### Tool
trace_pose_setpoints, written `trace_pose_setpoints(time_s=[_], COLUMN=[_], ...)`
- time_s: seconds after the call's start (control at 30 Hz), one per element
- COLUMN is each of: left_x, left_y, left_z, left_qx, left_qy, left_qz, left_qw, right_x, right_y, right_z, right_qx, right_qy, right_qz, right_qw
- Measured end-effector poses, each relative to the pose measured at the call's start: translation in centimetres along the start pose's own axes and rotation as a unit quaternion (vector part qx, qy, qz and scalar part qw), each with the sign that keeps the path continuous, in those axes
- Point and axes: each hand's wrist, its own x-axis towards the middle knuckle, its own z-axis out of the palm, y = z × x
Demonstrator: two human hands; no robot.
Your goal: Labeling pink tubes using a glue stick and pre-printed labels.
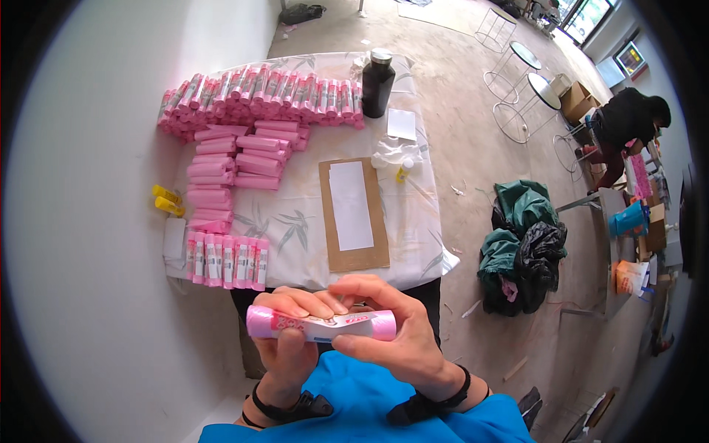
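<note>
Pink roll point(321, 328) in lower centre of frame, between both hands; left hand point(284, 360) fingers and thumb gripping its left part, right hand point(408, 332) gripping right end; likely light, fairly firm, slick, hard to break; paper label point(357, 325) bowed up, may crease, best hold bare pink ends

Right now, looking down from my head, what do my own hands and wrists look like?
Your left hand and right hand wear no gloves. A black strap with a bulky black fitting circles the left wrist; a similar black strap circles the right. Bright blue fabric clothing shows between your forearms.
</note>
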Motion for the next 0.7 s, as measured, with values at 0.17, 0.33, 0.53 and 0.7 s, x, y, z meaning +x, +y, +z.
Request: trace_pose_setpoints(time_s=[0.17,0.33,0.53,0.7], left_x=[0.1,0.2,0.1,-0.1], left_y=[0.4,0.4,-0.2,-0.5], left_z=[1.0,1.5,2.1,1.9], left_qx=[0.009,0.040,0.044,0.063], left_qy=[0.000,0.010,0.044,0.064], left_qz=[-0.007,0.001,-0.017,-0.013], left_qw=[1.000,0.999,0.998,0.996], right_x=[-0.8,-1.0,-0.7,-0.5], right_y=[-0.1,-0.2,0.1,0.4], right_z=[-0.4,-0.5,-0.6,-0.8], right_qx=[-0.026,-0.064,-0.098,-0.108], right_qy=[0.007,0.042,0.088,0.096], right_qz=[-0.150,-0.199,-0.254,-0.247], right_qw=[0.988,0.977,0.958,0.958])
